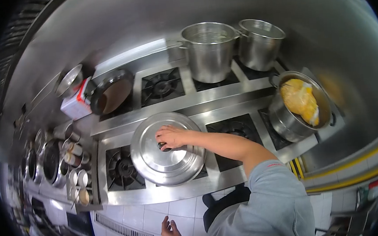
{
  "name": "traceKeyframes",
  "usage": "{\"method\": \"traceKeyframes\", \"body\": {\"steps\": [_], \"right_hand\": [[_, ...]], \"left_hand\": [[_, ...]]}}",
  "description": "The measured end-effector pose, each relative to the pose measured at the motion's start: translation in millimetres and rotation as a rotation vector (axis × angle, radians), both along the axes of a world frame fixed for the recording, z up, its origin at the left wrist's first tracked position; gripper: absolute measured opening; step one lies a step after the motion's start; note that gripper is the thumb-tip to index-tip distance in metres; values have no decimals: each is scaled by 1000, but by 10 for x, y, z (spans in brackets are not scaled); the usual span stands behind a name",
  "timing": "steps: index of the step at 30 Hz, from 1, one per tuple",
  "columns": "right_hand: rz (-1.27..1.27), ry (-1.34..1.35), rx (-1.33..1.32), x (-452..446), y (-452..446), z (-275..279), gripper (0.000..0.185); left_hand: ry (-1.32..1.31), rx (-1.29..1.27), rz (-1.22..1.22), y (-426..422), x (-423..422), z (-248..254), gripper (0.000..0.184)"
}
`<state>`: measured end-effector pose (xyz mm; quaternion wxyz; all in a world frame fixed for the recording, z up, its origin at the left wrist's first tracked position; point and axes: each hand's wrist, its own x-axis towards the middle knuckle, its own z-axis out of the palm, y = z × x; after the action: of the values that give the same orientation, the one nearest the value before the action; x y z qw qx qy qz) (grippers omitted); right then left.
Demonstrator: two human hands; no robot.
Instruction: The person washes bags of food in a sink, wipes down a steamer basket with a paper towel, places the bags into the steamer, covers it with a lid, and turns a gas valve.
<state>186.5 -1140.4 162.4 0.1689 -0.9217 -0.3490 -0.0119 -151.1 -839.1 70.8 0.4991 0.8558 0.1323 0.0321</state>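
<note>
My right hand (171, 136) is closed round the dark knob at the centre of a large round metal lid (153, 167). The lid lies flat over the front stove (186, 190), between the left front burner (124, 167) and another burner (236, 132) on its right. What is beneath the lid is hidden. Low in the view, over the tiled floor, my left hand (172, 233) hangs in front of the stove with its fingers apart and nothing in them.
Two tall pots (211, 56) (261, 45) stand at the back. A pot (286, 118) at the right holds a yellow-filled plastic bag (300, 100). A dark pan (116, 92) and a metal bowl (70, 82) are at the back left. Small containers (83, 178) stand at the left.
</note>
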Motion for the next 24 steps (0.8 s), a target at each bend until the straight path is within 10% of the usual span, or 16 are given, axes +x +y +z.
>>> {"method": "traceKeyframes", "body": {"steps": [7,12,24], "right_hand": [[-280,-209,181,-1322,-1809,1878,38],[-985,-171,201,-2375,-3285,2801,45],[-1403,-7,64,-3124,-5898,1886,44]], "left_hand": [[144,257,-640,-104,669,-30,37],[175,246,-932,-738,912,482,39],[150,228,-1158,-2287,375,971,44]]}}
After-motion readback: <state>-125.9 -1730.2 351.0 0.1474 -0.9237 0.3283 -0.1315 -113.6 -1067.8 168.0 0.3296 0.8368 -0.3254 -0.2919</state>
